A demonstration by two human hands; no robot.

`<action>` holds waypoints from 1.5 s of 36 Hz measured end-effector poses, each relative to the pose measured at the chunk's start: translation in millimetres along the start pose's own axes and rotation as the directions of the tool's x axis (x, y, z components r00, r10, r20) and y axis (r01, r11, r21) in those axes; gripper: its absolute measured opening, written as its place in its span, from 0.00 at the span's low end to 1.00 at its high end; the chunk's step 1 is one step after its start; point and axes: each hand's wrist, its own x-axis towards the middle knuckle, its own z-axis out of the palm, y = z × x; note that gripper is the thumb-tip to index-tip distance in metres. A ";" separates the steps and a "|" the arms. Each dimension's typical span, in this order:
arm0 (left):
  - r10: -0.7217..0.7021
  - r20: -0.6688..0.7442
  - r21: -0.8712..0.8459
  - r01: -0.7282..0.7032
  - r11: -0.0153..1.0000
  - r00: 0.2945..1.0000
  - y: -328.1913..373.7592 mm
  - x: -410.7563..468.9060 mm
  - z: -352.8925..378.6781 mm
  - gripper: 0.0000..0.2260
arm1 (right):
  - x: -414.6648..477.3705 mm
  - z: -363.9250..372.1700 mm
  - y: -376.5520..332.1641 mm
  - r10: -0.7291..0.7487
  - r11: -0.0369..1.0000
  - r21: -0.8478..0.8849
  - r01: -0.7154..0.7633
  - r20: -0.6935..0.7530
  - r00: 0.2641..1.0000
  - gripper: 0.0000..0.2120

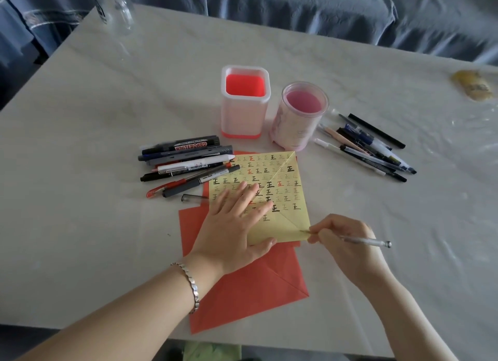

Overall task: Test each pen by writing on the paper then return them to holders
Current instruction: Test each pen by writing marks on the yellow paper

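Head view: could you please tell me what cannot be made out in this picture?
All in the head view.
Marks on the yellow paper under the left hand: hidden by its palm.
Front of the pen: hidden by fingers of the right hand.
Top of the clear bottle: cut off by the upper edge.
Yellow object at the right edge: too blurred to identify.

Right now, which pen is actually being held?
The slim silver pen, pinched by the right hand, tip at the near corner of the yellow paper; the other pens lie loose on the table.
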 end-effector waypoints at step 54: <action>-0.152 -0.213 -0.594 -0.004 0.804 0.965 12.9 -32.6 -90.7 0.06 | -50.6 2.0 -59.4 -0.101 0.621 0.752 0.220 -0.202 0.974 0.28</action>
